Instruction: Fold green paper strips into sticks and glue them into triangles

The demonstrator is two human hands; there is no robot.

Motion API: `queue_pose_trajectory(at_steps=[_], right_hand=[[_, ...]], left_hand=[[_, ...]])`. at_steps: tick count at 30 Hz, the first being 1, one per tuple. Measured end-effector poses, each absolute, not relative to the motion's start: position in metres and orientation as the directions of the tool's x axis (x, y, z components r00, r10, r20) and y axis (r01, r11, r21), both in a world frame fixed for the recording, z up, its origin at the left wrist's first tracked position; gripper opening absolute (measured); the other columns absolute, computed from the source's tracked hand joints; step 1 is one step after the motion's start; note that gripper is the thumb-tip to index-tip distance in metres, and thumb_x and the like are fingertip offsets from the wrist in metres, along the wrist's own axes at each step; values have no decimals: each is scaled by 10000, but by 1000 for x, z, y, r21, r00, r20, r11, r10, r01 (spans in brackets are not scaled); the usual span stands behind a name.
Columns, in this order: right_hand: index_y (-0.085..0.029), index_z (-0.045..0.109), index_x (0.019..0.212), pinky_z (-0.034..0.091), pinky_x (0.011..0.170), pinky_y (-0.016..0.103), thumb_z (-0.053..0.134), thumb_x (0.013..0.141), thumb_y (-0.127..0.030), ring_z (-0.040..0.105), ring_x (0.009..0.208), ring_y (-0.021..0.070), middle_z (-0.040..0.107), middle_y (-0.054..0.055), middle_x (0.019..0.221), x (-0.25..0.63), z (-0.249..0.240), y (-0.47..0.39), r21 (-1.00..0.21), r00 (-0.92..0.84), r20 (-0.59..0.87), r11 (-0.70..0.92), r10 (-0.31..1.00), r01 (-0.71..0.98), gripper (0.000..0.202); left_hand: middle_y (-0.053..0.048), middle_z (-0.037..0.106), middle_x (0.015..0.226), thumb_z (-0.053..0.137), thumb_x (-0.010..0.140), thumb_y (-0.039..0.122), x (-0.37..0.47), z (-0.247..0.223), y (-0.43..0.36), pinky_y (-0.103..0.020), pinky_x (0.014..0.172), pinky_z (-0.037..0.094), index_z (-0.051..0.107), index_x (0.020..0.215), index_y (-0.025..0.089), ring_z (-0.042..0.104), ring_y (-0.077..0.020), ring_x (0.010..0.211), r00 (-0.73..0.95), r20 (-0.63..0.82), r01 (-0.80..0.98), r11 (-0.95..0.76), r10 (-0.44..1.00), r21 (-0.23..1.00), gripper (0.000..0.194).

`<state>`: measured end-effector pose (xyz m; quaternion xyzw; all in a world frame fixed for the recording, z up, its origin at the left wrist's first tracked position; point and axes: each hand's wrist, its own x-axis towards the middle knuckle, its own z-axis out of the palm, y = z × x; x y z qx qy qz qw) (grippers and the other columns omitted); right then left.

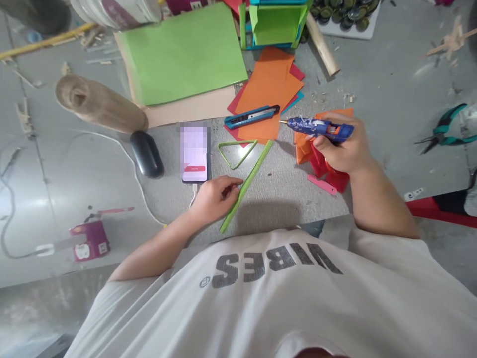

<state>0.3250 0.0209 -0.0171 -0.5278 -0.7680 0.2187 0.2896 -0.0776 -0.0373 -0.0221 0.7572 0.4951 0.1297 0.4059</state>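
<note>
My right hand (345,149) is wrapped round a blue glue gun (316,128), its metal nozzle pointing left above the table. My left hand (214,199) rests on the tabletop with curled fingers, thumb and fingertips pinching the edge of a long green folded strip (248,186). Just beyond that strip lies a thin green triangle frame (237,155). A blue utility knife (251,117) sits on orange paper sheets (266,89). Under and beside my right hand are red folded pieces (337,180) and a small pink cutter (321,184).
A phone (195,154) with a cable and a black oval case (147,155) lie left of centre. Behind them are a brown paper roll (99,102) and a green sheet (182,54). A green-and-blue box (276,25) stands at the back; pliers (443,132) lie right.
</note>
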Motion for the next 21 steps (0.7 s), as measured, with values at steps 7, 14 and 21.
queue_pose_trajectory(at_steps=[7, 14, 21], right_hand=[[-308, 688, 862, 550, 764, 473, 531, 1080, -1044, 683, 831, 300, 675, 76, 879, 301, -15, 15, -644, -190, 407, 428, 894, 634, 783], [-285, 630, 780, 470, 721, 412, 579, 1107, -968, 623, 752, 249, 654, 57, 845, 286, -18, 19, -667, -182, 453, 468, 872, 581, 759], [-269, 715, 848, 453, 741, 383, 702, 1076, -849, 663, 852, 261, 702, 81, 949, 288, -19, 22, -654, -209, 365, 410, 907, 635, 623]], left_hand=[[-80, 869, 923, 620, 1049, 476, -88, 8, -28, -327, 756, 614, 940, 1245, 157, 696, -184, 709, 360, -64, 674, -211, 931, 708, 492], [-160, 911, 1349, 600, 1072, 392, -94, 52, 92, -456, 1093, 663, 899, 1419, 188, 839, -332, 1138, 158, -15, 939, -146, 987, 311, 502], [-196, 848, 1463, 583, 1032, 344, -46, 46, 196, -521, 1279, 571, 860, 1425, 146, 748, -409, 1378, 161, -88, 978, -146, 983, 150, 519]])
